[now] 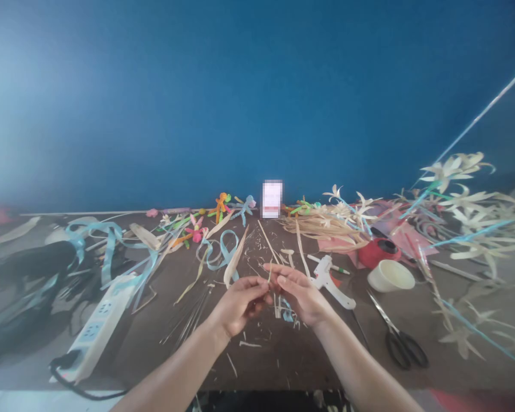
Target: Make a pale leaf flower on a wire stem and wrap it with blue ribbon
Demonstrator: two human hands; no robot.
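Note:
Over the middle of the brown table my left hand (245,300) is closed, thumb and fingertips pinching a thin pale strip (270,273) that looks like dried husk. Facing it, my right hand (299,293) has its thumb against its fingers and grips the same strip; the exact contact is partly hidden. Below the hands lie a small blue scrap (288,313) and pale trimmings. A white glue gun (331,281) rests just right of my right hand. To the left of my left hand are a pointed husk leaf (237,257) and several thin wires (191,316).
Black-handled scissors (398,337), a cream cup (390,276) and a red round object (378,252) are at right, beside pale husk flowers (463,212). A white power strip (98,326) and blue ribbon (109,243) lie left. Pipe-cleaner figures (222,207) line the blue wall (240,103).

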